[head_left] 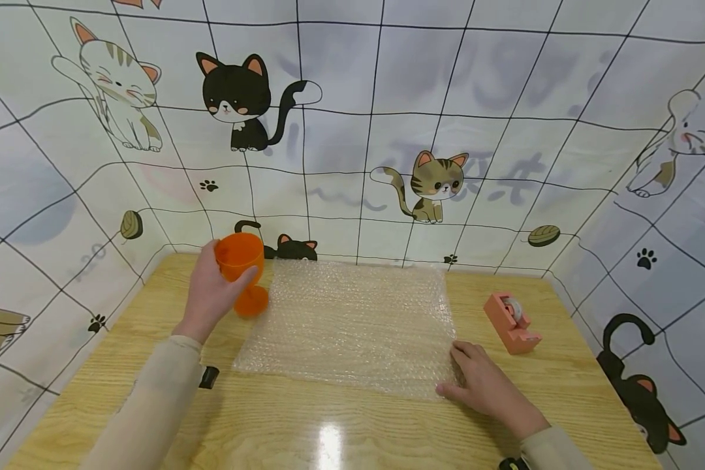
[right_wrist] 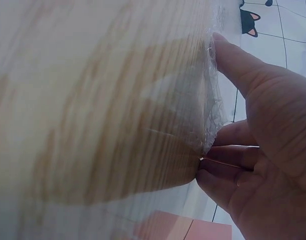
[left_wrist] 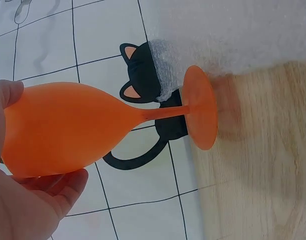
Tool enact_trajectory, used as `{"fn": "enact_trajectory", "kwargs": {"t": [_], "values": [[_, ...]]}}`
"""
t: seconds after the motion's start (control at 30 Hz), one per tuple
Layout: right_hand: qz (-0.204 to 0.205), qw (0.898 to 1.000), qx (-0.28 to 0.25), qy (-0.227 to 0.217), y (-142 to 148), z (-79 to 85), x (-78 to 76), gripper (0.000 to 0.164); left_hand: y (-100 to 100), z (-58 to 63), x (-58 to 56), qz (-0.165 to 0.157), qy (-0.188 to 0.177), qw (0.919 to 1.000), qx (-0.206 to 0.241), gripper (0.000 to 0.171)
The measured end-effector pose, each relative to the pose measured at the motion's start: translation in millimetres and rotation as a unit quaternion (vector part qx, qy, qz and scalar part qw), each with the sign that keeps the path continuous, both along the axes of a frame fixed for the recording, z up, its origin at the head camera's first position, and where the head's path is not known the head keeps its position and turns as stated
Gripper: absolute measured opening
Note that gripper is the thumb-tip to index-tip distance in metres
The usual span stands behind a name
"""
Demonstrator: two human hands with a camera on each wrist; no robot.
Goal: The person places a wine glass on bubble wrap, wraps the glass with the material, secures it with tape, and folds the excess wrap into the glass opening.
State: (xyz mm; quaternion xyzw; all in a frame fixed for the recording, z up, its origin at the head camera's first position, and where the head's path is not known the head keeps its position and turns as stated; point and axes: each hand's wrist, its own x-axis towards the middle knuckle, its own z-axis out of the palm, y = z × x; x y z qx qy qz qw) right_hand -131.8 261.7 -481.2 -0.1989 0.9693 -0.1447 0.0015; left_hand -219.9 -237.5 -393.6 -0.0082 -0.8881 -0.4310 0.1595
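The person's left hand (head_left: 211, 294) grips an orange goblet (head_left: 237, 261) by its bowl, the thumb on one side and the fingers (left_wrist: 73, 187) curled round the other. The goblet is at the far left corner of the worktop (head_left: 258, 418), rim upward and foot lowest, just beside the left edge of a sheet of clear bubble wrap (head_left: 355, 326). Whether the foot touches the wood cannot be told.

The bubble wrap lies flat across the middle of the worktop, its far side reaching the worktop's far edge. The right hand (head_left: 484, 385) rests at the sheet's near right corner, thumb and fingers spread apart and only slightly bent, their tips touching the sheet's edge.

A pink tape dispenser (head_left: 504, 326) with a roll of tape (head_left: 512, 308) in it stands near the right edge of the worktop, toward the far right corner and apart from the bubble wrap. Beside the pale left sleeve (head_left: 153, 398) a small black object (head_left: 209, 377) shows. Behind the worktop's far edge hangs a white cloth (head_left: 341, 150) printed with black grid lines, cats and paw prints.
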Motion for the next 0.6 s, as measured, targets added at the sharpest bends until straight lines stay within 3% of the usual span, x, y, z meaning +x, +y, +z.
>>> {"fn": "enact_trajectory", "kwargs": {"t": [0.6], "values": [[-0.006,1.0,0.002,-0.018,-1,1.1,0.7,0.086,19,-8.2,2.6,-0.018,0.003,0.9998,-0.006,0.092]]}}
